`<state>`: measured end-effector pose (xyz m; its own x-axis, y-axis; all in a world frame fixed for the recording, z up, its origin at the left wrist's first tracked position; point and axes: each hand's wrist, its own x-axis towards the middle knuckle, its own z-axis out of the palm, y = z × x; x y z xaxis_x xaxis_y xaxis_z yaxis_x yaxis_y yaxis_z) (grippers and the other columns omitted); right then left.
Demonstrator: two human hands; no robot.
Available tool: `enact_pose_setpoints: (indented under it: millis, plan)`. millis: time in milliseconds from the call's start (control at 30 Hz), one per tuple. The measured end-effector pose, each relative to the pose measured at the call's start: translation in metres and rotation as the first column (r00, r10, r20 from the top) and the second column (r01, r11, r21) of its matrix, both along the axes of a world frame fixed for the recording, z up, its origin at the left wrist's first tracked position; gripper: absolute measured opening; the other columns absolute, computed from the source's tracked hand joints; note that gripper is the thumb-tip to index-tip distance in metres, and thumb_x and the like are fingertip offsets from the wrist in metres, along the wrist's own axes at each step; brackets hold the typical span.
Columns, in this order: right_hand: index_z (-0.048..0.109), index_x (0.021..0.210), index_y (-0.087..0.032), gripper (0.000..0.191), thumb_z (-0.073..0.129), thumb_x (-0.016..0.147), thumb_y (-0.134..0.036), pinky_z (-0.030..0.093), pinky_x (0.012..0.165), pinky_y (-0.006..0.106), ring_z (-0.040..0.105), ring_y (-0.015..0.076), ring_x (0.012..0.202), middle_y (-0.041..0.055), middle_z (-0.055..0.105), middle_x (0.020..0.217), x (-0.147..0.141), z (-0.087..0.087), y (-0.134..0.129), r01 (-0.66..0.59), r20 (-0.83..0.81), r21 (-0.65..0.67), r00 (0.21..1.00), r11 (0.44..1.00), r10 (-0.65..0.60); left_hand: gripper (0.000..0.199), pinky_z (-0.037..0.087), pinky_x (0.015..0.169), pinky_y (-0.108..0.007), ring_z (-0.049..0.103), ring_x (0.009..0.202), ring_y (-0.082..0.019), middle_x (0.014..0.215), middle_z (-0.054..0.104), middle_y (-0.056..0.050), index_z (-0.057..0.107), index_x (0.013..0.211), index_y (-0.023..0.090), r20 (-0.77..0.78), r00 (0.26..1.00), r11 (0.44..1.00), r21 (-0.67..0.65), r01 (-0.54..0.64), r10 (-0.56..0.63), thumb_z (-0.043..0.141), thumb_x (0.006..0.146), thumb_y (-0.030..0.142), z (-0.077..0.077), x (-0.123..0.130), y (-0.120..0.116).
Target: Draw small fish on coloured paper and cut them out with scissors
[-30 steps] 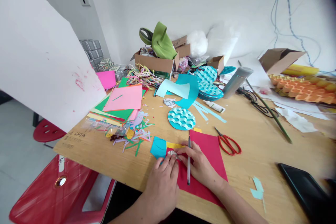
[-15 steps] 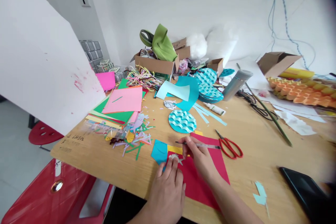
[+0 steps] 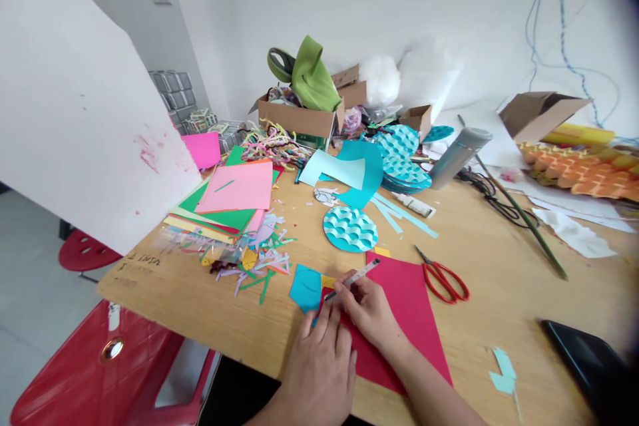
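My right hand [image 3: 367,309] grips a pen [image 3: 355,277] with its dark tip pointing down and left, close to the fingertips of my left hand. Fingers stretched out, my left hand [image 3: 322,363] lies flat on the left part of a red paper sheet [image 3: 412,306]. The small paper cutout under its fingertips is almost wholly hidden. To the left is a blue paper piece [image 3: 305,286] with a dark line drawn on it. A bit of yellow paper [image 3: 328,281] shows beside the red sheet's top left corner.
Red-handled scissors [image 3: 444,281] lie right of the red sheet, a black phone-like slab [image 3: 582,359] near the right edge. A turquoise wavy paper disc [image 3: 349,228], a glue tube [image 3: 414,205] and a grey bottle [image 3: 460,158] stand or lie beyond. Stacked coloured paper [image 3: 234,196] and scraps are left.
My right hand has moved left and turned the pen, bringing its tip down by my left fingertips. The small cutout, visible before, is now covered. My left hand stays nearly in place.
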<state>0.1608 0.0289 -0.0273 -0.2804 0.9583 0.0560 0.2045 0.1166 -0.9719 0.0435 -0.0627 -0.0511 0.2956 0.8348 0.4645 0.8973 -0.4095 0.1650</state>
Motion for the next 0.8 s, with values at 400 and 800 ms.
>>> enact_pose_setpoints:
  millis: [400, 800]
  plan:
    - [0.055, 0.082, -0.02, 0.03, 0.046, 0.097, -0.045, 0.048, 0.055, 0.027, 0.06, 0.0165, 0.059, 0.0029, 0.062, 0.069, -0.0026, -0.0015, -0.0056, -0.014, 0.125, 0.143, 0.992, 0.99, -0.004, 0.036, 0.036, 0.105, -0.042, 0.039, 0.137, -0.027, 0.142, 0.052, -0.011, 0.057, 0.124, 0.013, 0.011, 1.0, 1.0, -0.016, 0.006, -0.006, 0.049, 0.094, 0.032, 0.0002, -0.0015, -0.0016]
    - [0.055, 0.083, -0.02, 0.027, 0.045, 0.098, -0.04, 0.048, 0.059, 0.026, 0.061, 0.0167, 0.062, 0.0031, 0.063, 0.072, -0.0025, -0.0023, -0.0031, -0.036, 0.164, 0.16, 0.986, 0.986, 0.009, 0.039, 0.037, 0.105, -0.042, 0.041, 0.136, -0.027, 0.145, 0.049, -0.011, 0.055, 0.127, 0.013, 0.005, 1.0, 1.0, -0.023, -0.007, 0.007, 0.048, 0.094, 0.032, 0.0013, -0.0013, -0.0025]
